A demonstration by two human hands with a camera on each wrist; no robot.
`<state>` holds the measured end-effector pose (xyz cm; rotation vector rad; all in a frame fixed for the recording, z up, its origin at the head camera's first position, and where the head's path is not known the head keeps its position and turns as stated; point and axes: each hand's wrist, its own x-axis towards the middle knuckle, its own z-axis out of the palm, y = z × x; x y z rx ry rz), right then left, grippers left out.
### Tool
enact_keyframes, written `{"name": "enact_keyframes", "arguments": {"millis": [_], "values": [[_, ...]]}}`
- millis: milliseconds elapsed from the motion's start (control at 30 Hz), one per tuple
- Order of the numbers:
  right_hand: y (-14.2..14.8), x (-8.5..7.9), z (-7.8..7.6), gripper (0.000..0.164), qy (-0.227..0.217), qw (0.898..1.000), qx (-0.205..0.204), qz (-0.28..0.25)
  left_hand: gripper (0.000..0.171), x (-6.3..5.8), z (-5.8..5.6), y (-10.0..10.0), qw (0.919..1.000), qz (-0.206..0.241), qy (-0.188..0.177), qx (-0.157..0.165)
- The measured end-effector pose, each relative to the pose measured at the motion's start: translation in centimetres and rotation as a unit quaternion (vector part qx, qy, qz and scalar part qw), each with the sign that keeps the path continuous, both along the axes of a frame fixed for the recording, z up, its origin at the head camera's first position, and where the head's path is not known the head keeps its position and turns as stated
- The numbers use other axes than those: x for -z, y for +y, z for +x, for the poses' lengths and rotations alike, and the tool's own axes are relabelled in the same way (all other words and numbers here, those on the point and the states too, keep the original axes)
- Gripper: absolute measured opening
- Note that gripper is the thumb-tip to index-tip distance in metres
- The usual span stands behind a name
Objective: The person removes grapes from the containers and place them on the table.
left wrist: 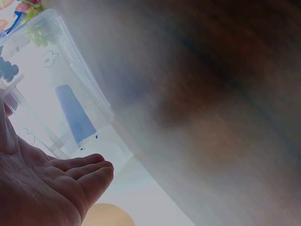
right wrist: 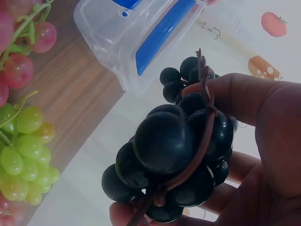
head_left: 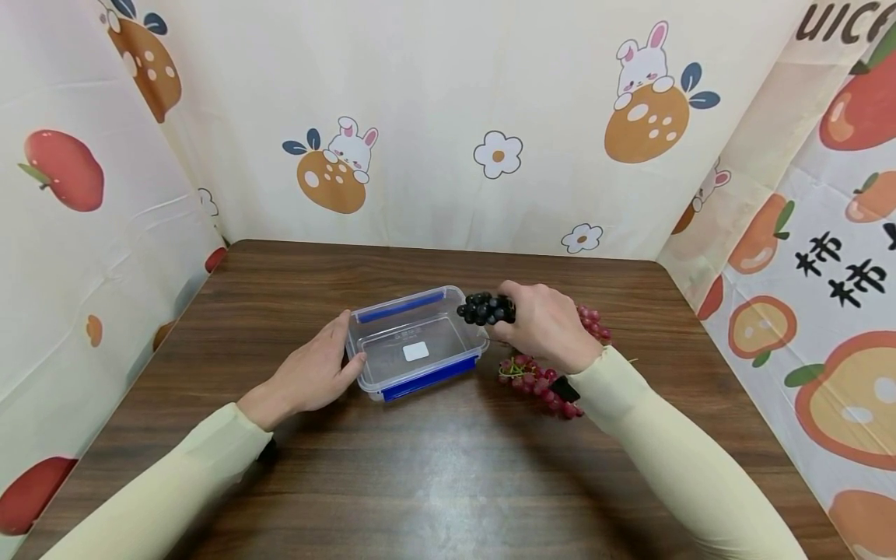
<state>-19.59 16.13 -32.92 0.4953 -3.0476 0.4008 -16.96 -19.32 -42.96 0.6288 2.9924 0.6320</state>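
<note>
My right hand (head_left: 542, 323) grips a bunch of black grapes (head_left: 486, 309) above the right end of a clear plastic box (head_left: 399, 351) with blue side clips. In the right wrist view the fingers and thumb wrap round the black grapes (right wrist: 164, 146), whose brown stem (right wrist: 200, 146) runs between the berries. My left hand (head_left: 315, 369) rests against the box's left end, fingers straight and the thumb over its near left corner. The left wrist view shows that palm (left wrist: 51, 188) with extended fingers beside the box wall. A white label (head_left: 416, 351) lies inside the box.
Red grapes (head_left: 535, 383) lie on the brown wooden table (head_left: 294, 482) right of the box, partly under my right forearm; more red grapes (head_left: 591, 320) show behind the hand. Green grapes (right wrist: 26, 155) appear beside them in the right wrist view. Printed cloth (head_left: 434, 93) walls the table's back and sides.
</note>
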Motion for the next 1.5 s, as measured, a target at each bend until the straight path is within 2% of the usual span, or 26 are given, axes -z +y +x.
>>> {"name": "enact_keyframes", "arguments": {"millis": [233, 400, 633, 1000, 1500], "values": [[0.8, 0.1, 0.2, 0.031, 0.004, 1.0, 0.008, 0.003, 0.081, 0.0, 0.0, 0.1, 1.0, -0.002, -0.003, -0.004], [1.4, 0.2, 0.2, 0.031, -0.005, 1.0, 0.013, -0.001, 0.081, 0.0, 0.0, 0.1, 1.0, -0.004, -0.002, -0.004], [2.2, 0.4, 0.5, 0.032, 0.003, 1.0, 0.018, 0.004, 0.081, 0.0, -0.1, 0.0, 1.0, -0.004, -0.001, -0.003], [3.5, 0.4, 0.9, 0.048, -0.015, 0.999, 0.03, 0.012, 0.081, 0.0, 0.0, 0.1, 1.0, -0.003, -0.005, -0.005], [4.7, 0.7, 0.8, 0.052, -0.012, 0.999, 0.04, 0.023, 0.081, 0.0, 0.0, 0.1, 1.0, -0.005, -0.004, -0.006]]}}
